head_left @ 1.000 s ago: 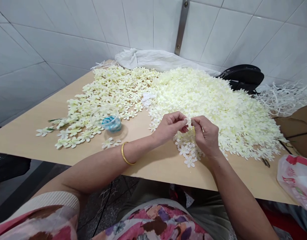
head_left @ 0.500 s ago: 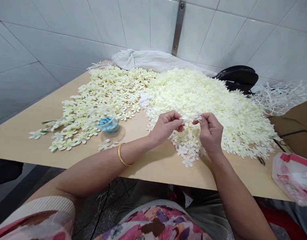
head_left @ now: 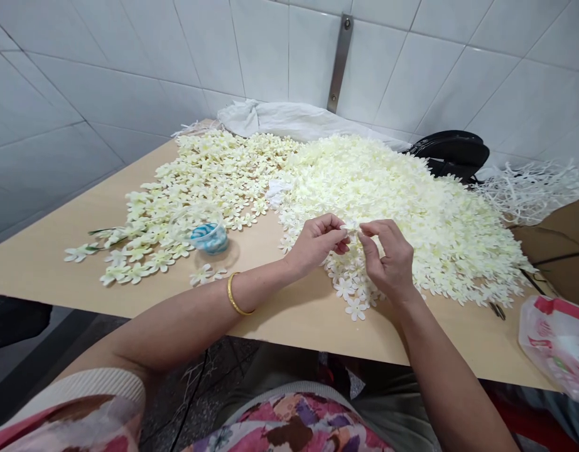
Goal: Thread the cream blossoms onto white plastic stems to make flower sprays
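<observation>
A white flower [head_left: 350, 226] was pinched in the left hand [head_left: 315, 245], thumb against finger, above the bench [head_left: 280, 320]. The right hand [head_left: 389, 257] was held half-curled just beside it (contact couldn't be told). From the hands, a big flower pile [head_left: 388, 182] was spread across 12 to 3 o'clock; a clear tub [head_left: 210, 240], blue inside, was seen at 9.

Flowers [head_left: 374, 169] are creamy yellow, the table [head_left: 289, 317] tan, the shirt [head_left: 294, 424] blotched pink, brown and purple.
</observation>
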A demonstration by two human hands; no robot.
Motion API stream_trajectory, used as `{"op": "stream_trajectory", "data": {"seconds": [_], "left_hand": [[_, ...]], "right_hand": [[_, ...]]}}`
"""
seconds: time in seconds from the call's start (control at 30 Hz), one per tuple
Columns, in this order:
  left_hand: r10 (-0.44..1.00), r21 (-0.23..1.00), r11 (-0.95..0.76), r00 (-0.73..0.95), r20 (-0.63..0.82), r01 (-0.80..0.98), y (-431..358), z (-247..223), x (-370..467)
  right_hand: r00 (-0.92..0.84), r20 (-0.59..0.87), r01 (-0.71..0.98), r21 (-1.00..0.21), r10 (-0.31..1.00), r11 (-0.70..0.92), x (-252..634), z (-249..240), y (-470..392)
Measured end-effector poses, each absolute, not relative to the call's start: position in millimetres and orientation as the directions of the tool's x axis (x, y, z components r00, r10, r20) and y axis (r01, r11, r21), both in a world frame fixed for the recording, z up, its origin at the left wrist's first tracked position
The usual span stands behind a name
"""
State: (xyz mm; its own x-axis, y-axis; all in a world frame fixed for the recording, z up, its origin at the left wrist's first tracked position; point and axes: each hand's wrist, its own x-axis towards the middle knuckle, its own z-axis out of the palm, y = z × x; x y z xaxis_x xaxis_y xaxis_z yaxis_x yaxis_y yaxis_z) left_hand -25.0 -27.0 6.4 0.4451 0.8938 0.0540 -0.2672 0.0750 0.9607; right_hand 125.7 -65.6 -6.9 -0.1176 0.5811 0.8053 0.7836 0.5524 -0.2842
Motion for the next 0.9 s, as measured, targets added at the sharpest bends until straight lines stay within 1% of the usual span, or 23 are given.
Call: {"op": "stream_trajectory", "data": {"seconds": [0.1, 0.33, 0.47, 0.57, 0.7, 0.9], "left_hand": [[0.890, 0.962, 0.063, 0.452, 0.066, -0.265, -26.7, 5.5, -24.5], [0.853, 0.961, 0.040, 0.510, 0.110, -0.274, -27.1, 6.3, -25.3], [0.839, 0.964, 0.020, 0.529, 0.128, -0.266, -27.8, 6.0, -25.5], [0.843, 0.968, 0.009, 0.523, 0.126, -0.249, -28.0, 4.3, -24.9], [0.844, 0.963, 0.060, 0.528, 0.091, -0.262, -27.2, 2.3, -24.6], [0.832, 0.946, 0.129, 0.552, 0.059, -0.296, -25.5, -0.2, -24.2]], "right_hand": [[-0.139, 0.771, 0.771, -0.310, 0.621, 0.557, 121.4, -9.5, -65.8], [-0.123, 0.783, 0.752, -0.327, 0.610, 0.572, 121.9, -12.3, -63.3], [-0.077, 0.784, 0.743, -0.367, 0.616, 0.559, 121.6, -10.7, -65.3], [-0.089, 0.779, 0.751, -0.357, 0.621, 0.556, 120.6, -10.0, -66.3], [-0.131, 0.779, 0.763, -0.315, 0.613, 0.564, 120.1, -10.2, -65.8], [-0.120, 0.773, 0.777, -0.317, 0.623, 0.544, 120.9, -12.5, -65.5]]}}
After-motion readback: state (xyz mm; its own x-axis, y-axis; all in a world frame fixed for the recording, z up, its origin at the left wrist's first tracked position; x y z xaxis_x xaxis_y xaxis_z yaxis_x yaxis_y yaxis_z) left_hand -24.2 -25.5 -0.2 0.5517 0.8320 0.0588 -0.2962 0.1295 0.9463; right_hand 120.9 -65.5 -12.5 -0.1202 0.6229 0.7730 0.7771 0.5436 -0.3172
